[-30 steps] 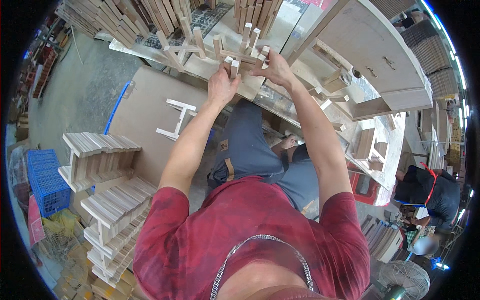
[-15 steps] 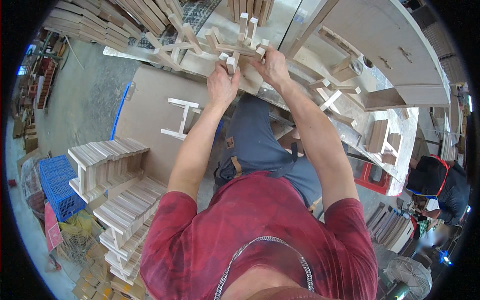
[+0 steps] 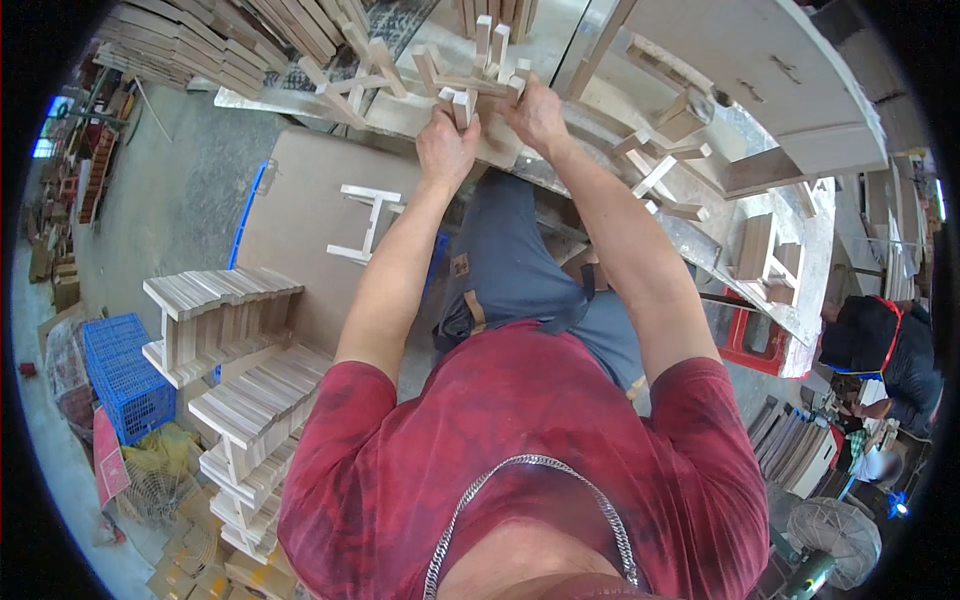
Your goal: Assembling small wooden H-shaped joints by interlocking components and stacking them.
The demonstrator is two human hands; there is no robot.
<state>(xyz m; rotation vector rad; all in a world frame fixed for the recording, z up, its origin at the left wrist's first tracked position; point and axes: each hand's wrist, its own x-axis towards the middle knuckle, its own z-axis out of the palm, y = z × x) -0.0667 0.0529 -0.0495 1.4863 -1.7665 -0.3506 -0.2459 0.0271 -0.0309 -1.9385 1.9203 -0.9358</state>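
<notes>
Pale wood fills both my grips: my left hand (image 3: 445, 150) is curled tight round the upright slats of a small wooden frame (image 3: 470, 90), and my right hand (image 3: 535, 115) clamps its other side, fingers folded over the top. This frame stands at the near edge of the workbench (image 3: 790, 290). More loose frames (image 3: 665, 175) lie along that edge to my right. Beyond my left arm, one frame (image 3: 365, 222) rests on a brown board (image 3: 300, 250), with stacked frames (image 3: 225, 305) beside it and a blue crate (image 3: 120, 375) further out.
</notes>
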